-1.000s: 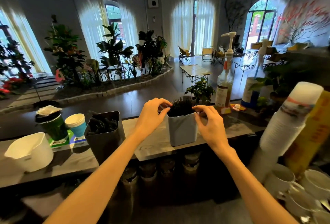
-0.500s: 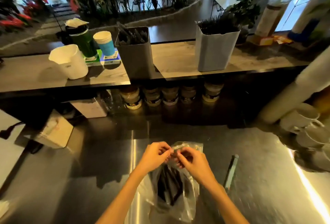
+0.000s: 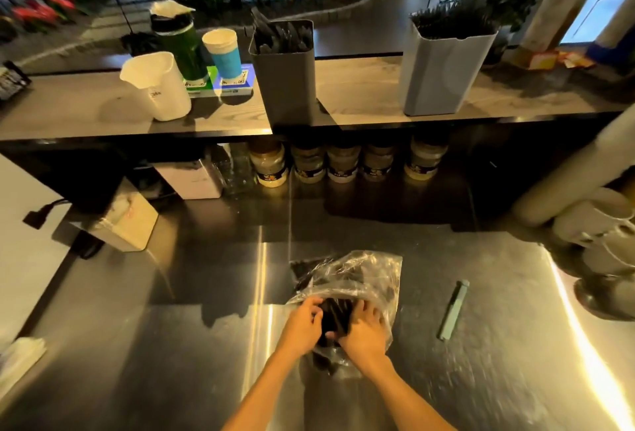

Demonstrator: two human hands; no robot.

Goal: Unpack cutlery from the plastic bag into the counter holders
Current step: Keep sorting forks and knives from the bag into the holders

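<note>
My left hand (image 3: 304, 325) and right hand (image 3: 360, 331) curl round a black bundle of cutlery (image 3: 335, 317) at the mouth of the plastic bag (image 3: 371, 276), lying on the steel counter (image 3: 171, 344) at six o'clock. I judge I'm pulling it free; next comes lifting it to the holders, dark (image 3: 285, 80) at twelve, pale (image 3: 443, 76) at one.
</note>
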